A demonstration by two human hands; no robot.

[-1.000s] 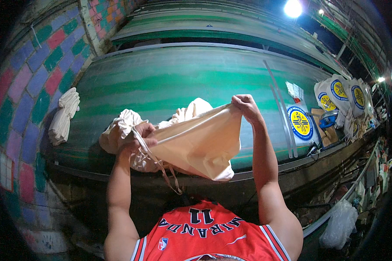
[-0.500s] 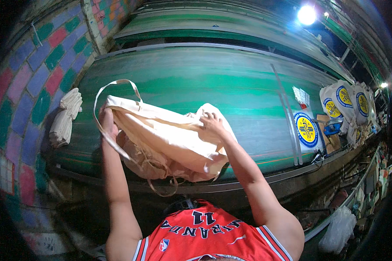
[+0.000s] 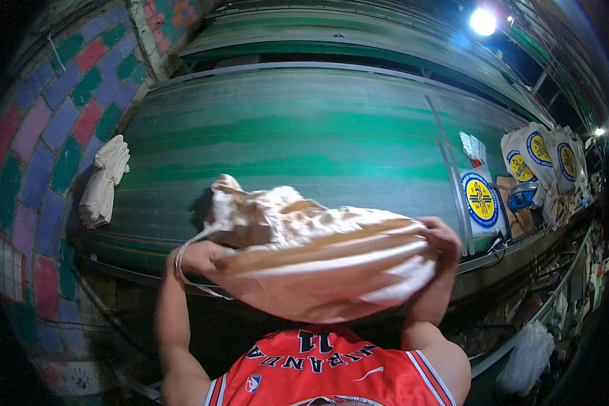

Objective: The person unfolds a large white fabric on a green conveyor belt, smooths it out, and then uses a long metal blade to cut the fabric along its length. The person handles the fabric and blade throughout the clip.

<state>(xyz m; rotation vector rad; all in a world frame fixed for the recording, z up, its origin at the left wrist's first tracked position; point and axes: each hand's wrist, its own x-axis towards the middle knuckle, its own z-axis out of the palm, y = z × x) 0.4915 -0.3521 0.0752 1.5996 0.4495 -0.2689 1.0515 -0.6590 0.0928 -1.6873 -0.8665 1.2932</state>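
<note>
A cream cloth tote bag (image 3: 325, 274) is stretched between my two hands above the near edge of the long green table (image 3: 304, 145). My left hand (image 3: 204, 258) grips the bag's left end, fingers closed, with a cloth handle hanging about the wrist. At the other end, my right hand (image 3: 442, 237) is closed on the bag's edge; some of its fingers are hidden. Crumpled cloth bulges up along the bag's far side, and its front hangs blurred toward my red jersey.
Folded cream cloth (image 3: 100, 183) lies at the table's left end. Toward the right are a metal bar (image 3: 446, 176), a printed round emblem (image 3: 480, 199), a blue object (image 3: 521, 197) and several printed bags (image 3: 538, 150). A patterned wall (image 3: 61, 135) borders the left side.
Both hands have come nearer my body, the right one also moving rightward. The tote bag has swung toward me and turned, now spread wide between them.
</note>
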